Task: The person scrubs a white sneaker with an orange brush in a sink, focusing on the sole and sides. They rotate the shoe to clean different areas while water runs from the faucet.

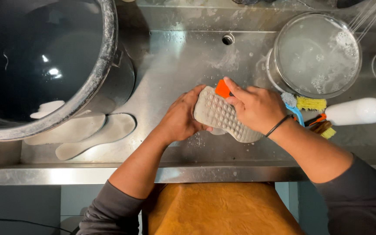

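Hands work over a wet stainless steel sink (175, 65), seen from above. Both hold a grey shoe (223, 115) sole-up above the middle of the sink floor, its sole covered in round rubber nubs.

The left hand (181, 117) cups the shoe from the side nearer the big black pot (44, 61), fingers curled under and around its end. The right hand (255, 106) grips the other side, fingers wrapped over the sole's edge, and its fingertips press a small orange piece (222, 88) against the far edge of the shoe; whether this belongs to the shoe or is a tool cannot be told. A dark band circles the right wrist.

Judging by its look, the shoe is light and flexible, soft in the upper with a firmer sole. Soapy water probably makes it slippery, so a hold around both ends, as here, seems surest.

Two pale insoles (94, 135) lie flat on the sink floor, between the shoe and the pot. On the shoe's other side sit a metal bowl of sudsy water (316, 54), a blue-handled brush with yellow bristles (303, 104) and a white bottle (357, 111).
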